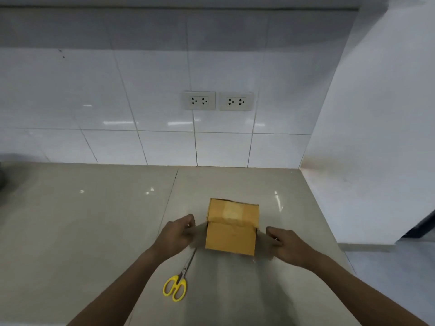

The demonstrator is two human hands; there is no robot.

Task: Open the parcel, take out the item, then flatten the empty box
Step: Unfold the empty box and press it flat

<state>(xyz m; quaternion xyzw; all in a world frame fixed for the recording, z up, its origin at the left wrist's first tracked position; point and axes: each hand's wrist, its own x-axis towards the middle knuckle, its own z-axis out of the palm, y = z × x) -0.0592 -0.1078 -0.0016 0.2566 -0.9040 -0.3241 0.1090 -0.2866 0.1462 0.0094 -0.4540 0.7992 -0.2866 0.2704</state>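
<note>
A small brown cardboard parcel point(231, 228) stands on the beige counter point(94, 220), its flaps closed and a strip of clear tape across the top. My left hand point(175, 235) hovers just left of the parcel with relaxed fingers, holding nothing. My right hand point(286, 243) hovers just right of it, fingers loosely curled and empty. Neither hand visibly touches the cardboard. Scissors with yellow handles point(180, 278) lie on the counter below my left hand, blades pointing toward the parcel.
A white tiled wall with two double sockets point(217, 101) rises behind the counter. A white side wall point(376, 114) closes off the right. The counter's right edge drops to the floor point(400, 267). A dark object point(2, 177) sits at the far left edge.
</note>
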